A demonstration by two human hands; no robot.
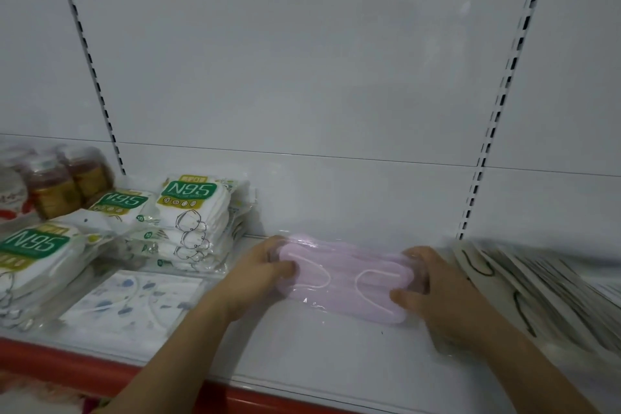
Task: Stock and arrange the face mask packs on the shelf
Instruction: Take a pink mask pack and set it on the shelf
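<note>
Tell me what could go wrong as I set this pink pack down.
The pink mask pack is in slick clear film, gripped only at its ends by the left hand and right hand; it could slip or sag. The leaning row of black-loop packs beside the right hand might topple if bumped.

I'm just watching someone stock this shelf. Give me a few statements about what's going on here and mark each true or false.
1. Both hands, left hand and right hand, hold the pink mask pack by its ends. True.
2. The pink mask pack is in a cardboard box. False: its wrap is clear plastic.
3. The N95 packs lie to the left of the pink pack. True.
4. The shelf has a blue front edge. False: it is red.
</note>
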